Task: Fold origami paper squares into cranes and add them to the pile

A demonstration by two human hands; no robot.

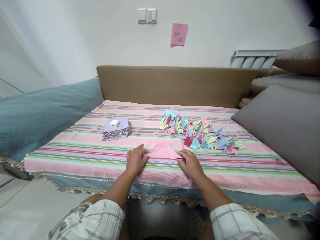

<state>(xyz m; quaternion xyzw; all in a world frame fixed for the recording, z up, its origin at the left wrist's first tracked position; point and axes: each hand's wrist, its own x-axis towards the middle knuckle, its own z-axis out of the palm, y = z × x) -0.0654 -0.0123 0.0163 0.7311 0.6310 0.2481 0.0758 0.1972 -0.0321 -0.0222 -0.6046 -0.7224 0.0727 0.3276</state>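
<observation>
A sheet of pink paper (163, 150), folded into a triangle, lies on the striped cloth in front of me with its tip pointing away. My left hand (135, 160) pinches the triangle's left corner between thumb and fingers. At the opposite corner, my right hand (189, 162) grips the paper in the same way. Just beyond, to the right, spreads a group of folded paper cranes (200, 133) in many colours. Left of the triangle sits a stack of square paper sheets (116, 131), purple on top, bearing a small white block (114, 123).
The striped cloth (75, 150) covers a sofa seat with a brown backrest (170, 86). Blue fabric drapes the left armrest (57, 110). Grey cushions (280, 123) are piled at the right. A pink note (179, 34) hangs on the wall beside light switches (147, 16).
</observation>
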